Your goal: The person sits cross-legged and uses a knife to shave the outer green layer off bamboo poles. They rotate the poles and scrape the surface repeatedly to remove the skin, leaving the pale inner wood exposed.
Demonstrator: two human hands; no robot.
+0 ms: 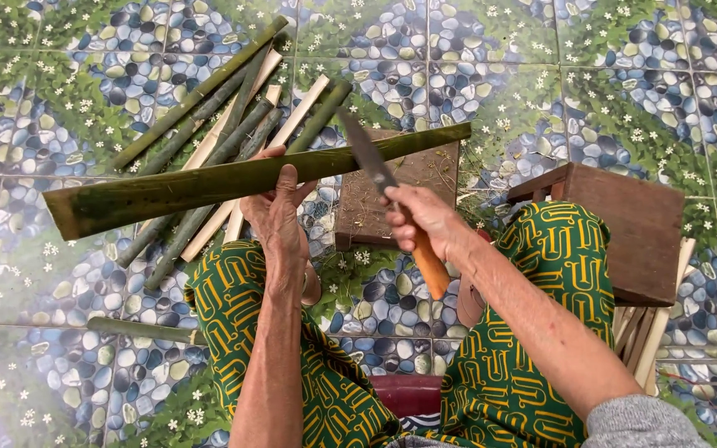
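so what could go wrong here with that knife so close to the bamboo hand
1. The knife blade rests on the bamboo strip close beside the left hand; a slip along the strip could likely cut its fingers.
2. The right hand holds the knife above the person's knees, so a dropped or deflected blade might hit a leg.

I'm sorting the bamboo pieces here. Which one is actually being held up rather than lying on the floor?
The wide green bamboo slat, gripped by the left hand and lying crosswise. The thinner strips rest on the tiled floor behind it.
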